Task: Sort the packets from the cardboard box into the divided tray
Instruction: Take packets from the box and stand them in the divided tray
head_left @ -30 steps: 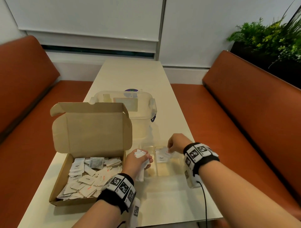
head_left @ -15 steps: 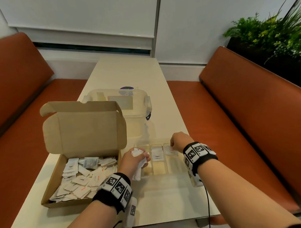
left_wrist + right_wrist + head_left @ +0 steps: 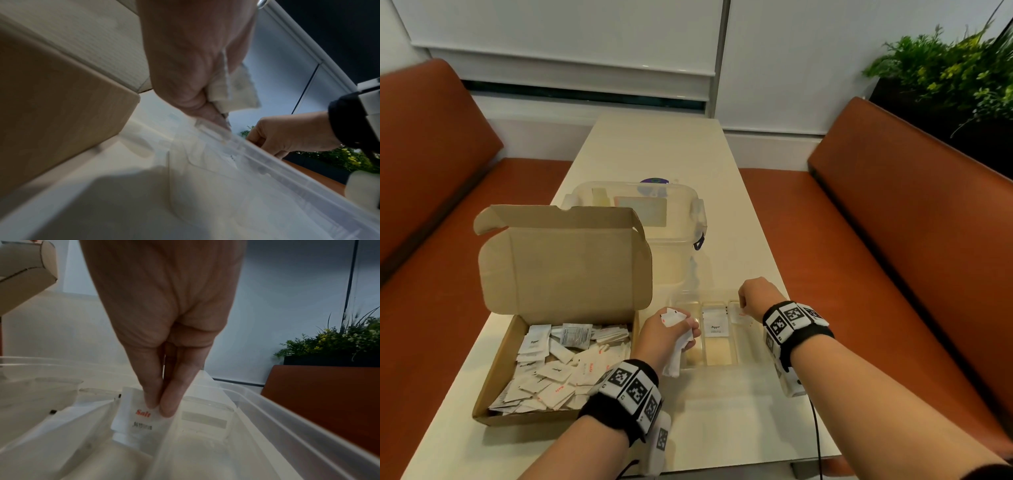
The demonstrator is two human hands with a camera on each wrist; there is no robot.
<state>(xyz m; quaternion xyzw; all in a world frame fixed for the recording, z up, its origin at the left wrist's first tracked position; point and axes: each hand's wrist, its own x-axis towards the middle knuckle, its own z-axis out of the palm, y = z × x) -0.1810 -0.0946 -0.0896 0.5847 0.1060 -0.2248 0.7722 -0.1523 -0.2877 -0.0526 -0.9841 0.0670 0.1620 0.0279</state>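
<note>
Two fingers [image 3: 168, 404] pinch upright salt packet [image 3: 139, 420].

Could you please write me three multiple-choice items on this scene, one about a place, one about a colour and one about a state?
1. Where is the pepper packet?
A. In the middle compartment of the tray
B. On the bench
C. On the box lid

2. What colour is the word on the salt packet?
A. Green
B. Red
C. Blue

3. What is the left hand doing?
A. Lying flat on the table
B. Closing the cardboard box
C. Holding a bunch of packets

Answers:
1 A, it lies between the two dividers in the head view.
2 B, the right wrist view shows red letters under the right hand.
3 C, white packets stick out of the fist.
</note>
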